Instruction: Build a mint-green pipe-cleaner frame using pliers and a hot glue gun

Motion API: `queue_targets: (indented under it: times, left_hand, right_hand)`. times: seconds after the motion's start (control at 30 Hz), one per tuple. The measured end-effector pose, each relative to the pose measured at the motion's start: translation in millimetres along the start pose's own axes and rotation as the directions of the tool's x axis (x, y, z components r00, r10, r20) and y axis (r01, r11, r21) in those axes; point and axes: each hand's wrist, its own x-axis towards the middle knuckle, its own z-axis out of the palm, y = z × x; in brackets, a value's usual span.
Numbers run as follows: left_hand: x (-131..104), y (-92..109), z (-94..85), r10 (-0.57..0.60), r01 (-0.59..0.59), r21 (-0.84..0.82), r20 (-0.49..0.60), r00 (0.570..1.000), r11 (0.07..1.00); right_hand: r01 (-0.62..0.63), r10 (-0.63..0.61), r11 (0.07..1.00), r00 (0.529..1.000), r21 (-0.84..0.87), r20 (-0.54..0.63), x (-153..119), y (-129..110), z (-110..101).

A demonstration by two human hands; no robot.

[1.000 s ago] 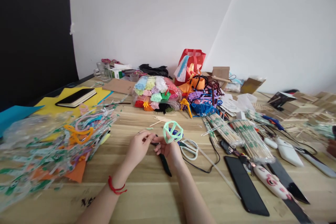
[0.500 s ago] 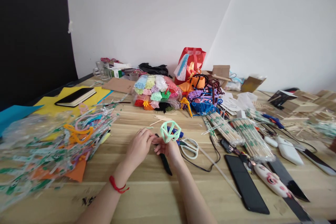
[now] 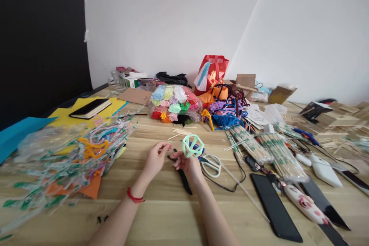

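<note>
A pale green frame of bent pipe cleaners (image 3: 192, 146), shaped like an open cage, rests in the fingers of my right hand (image 3: 188, 166). To its left, my left hand (image 3: 157, 157) has its thumb and forefinger pinched together; whatever is between them is too small to name. A gap separates the two hands. Below them on the table lies a black-handled tool (image 3: 184, 182), partly hidden by my right hand. Behind the green frame is a blue glue gun (image 3: 201, 147), mostly covered. White-handled scissors (image 3: 212, 166) lie just right of my right hand.
Plastic wrappers and pipe cleaners (image 3: 95, 148) spread over the left. A bag of coloured pipe cleaners (image 3: 175, 102) sits behind the hands, beside a red gift bag (image 3: 215, 67). Packs of wooden sticks (image 3: 281, 153) and a black phone (image 3: 273, 207) lie right. A black cord (image 3: 230, 189) curves near the scissors.
My left hand has drawn apart from my right hand, where their fingertips met before. The green frame stays in my right hand. The whole view has shifted slightly.
</note>
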Motion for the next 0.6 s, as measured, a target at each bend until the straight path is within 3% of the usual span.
queue_targets:
  times: [0.13,0.4,0.6]
  left_hand:
    - [5,-10,3.1,-0.047,0.045,-0.047,-0.026,0.999,0.998]
    - [11,-19,7.5,-0.017,0.017,-0.012,-0.042,0.999,1.000]
    - [14,-26,12.0,0.008,-0.006,0.032,-0.049,0.999,0.999]
  right_hand:
    - [0.039,-0.039,0.999,0.999,-0.003,-0.025,1,2,1]
    - [0.049,-0.051,0.997,0.999,-0.063,-0.020,-1,6,4]
    - [0.128,-0.128,0.991,0.992,-0.034,0.015,1,6,1]
